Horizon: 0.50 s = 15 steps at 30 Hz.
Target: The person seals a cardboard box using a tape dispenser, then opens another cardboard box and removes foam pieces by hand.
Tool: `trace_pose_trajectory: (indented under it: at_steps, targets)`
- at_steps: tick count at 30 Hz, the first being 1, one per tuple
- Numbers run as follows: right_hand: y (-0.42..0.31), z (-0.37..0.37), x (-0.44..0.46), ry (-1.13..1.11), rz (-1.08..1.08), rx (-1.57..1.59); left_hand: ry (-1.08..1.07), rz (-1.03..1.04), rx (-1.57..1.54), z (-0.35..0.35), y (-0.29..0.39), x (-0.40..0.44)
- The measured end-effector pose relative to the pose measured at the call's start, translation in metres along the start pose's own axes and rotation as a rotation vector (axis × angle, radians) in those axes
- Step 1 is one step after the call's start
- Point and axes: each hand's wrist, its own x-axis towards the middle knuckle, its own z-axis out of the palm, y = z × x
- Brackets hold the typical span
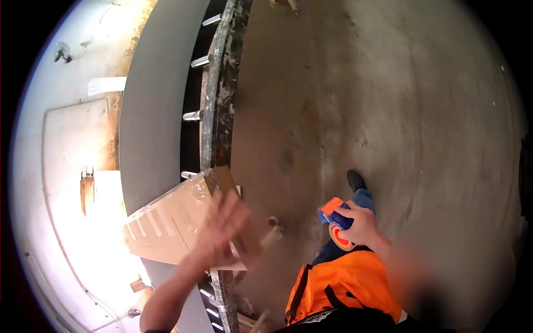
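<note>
A brown cardboard box (172, 222) with strips of clear tape lies across the conveyor's edge, tilted in view. My left hand (222, 225) is over the box's near side, fingers stretched out and somewhat blurred; I cannot tell whether it presses on the cardboard. In my right hand (360, 225) is an orange and blue tape dispenser (336, 213), with a roll of tape below the grip. The right hand is held off to the right of the box, above my leg, the fingers wrapped around the handle.
A roller conveyor (217, 105) with a worn, paint-flaked side rail runs up the view, with a grey panel (152, 105) along it. A cardboard tube (273, 230) shows beside the box. Concrete floor (388, 100) stretches to the right. A bright, stained wall (72, 133) stands at left.
</note>
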Motion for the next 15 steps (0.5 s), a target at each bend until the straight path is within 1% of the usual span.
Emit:
trace_pose_trajectory:
  at_steps: [2, 3, 4, 5, 6, 7, 8, 9, 10, 12, 15]
  targets:
    - [-0.010, -0.011, 0.023, -0.020, 0.079, 0.099, 0.452, -0.166, 0.290, -0.021, -0.039, 0.065]
    - [-0.018, -0.014, 0.033, -0.032, 0.121, 0.148, 0.166, -0.580, 0.247, -0.028, -0.051, 0.087]
    - [-0.026, -0.017, 0.041, -0.021, 0.088, 0.148, -0.132, -0.988, 0.182, -0.030, -0.058, 0.099]
    - [-0.034, -0.021, 0.052, -0.022, 0.045, 0.139, 0.168, -0.745, 0.256, -0.008, -0.059, 0.084]
    - [-0.038, -0.025, 0.062, -0.024, 0.009, 0.138, 0.291, -0.613, 0.230, 0.002, -0.051, 0.068]
    - [-0.039, -0.026, 0.068, -0.090, 0.036, 0.189, 0.246, -0.603, 0.194, 0.018, -0.035, 0.051]
    - [-0.039, -0.024, 0.078, -0.179, 0.021, 0.262, 0.212, -0.562, 0.254, 0.033, -0.010, 0.027]
    - [-0.037, -0.021, 0.090, -0.260, 0.008, 0.334, 0.256, -0.490, 0.126, 0.047, 0.006, 0.004]
    - [-0.037, -0.015, 0.094, -0.345, 0.014, 0.412, 0.256, -0.516, 0.021, 0.062, 0.028, -0.019]
    - [-0.049, 0.003, 0.119, -0.605, 0.072, 0.615, 0.362, -0.687, -0.018, 0.073, 0.058, -0.050]
    - [-0.084, 0.054, 0.170, -0.879, -0.049, 0.709, 0.659, -0.971, -0.052, 0.085, 0.064, -0.047]
